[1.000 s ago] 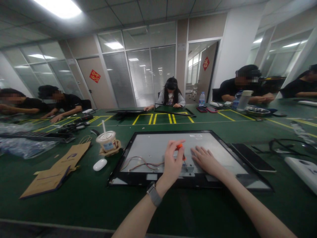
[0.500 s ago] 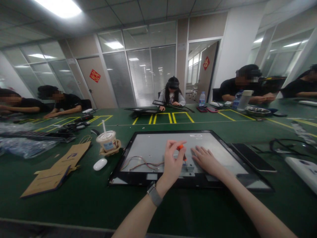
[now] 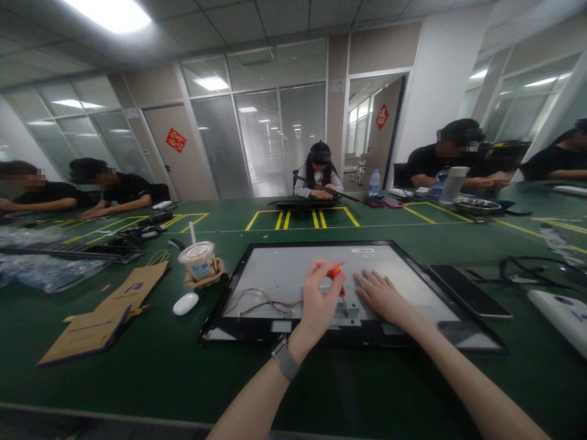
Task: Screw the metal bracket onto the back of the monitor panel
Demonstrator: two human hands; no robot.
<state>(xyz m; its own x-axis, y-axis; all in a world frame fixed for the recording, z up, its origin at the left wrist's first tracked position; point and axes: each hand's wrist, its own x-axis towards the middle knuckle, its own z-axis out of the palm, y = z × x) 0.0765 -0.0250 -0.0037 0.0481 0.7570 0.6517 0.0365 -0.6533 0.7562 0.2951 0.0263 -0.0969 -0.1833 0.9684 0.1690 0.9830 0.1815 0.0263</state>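
A flat display panel (image 3: 284, 263) with a black frame lies on the green table before me, its grey metal back facing up. My left hand (image 3: 318, 293), with a watch at the wrist, grips an orange-handled screwdriver (image 3: 336, 272) between thumb and fingers. The screwdriver points down at a small metal bracket (image 3: 352, 313) near the panel's front edge. My right hand (image 3: 378, 293) rests flat on the panel just right of the bracket, fingers spread. Thin coloured wires (image 3: 261, 299) run across the panel's left side and pass behind my left hand.
Left of the panel are a drink cup (image 3: 198, 261) with a straw, a white mouse (image 3: 185, 304) and a paper bag (image 3: 105, 311). A black phone (image 3: 468, 289) lies to the right, beside a white device (image 3: 562, 318) and black cables. Several people sit around the table.
My hands keep almost the same places, with the screwdriver still at the bracket. Across the table, a person has shifted the dark panel in front of them.
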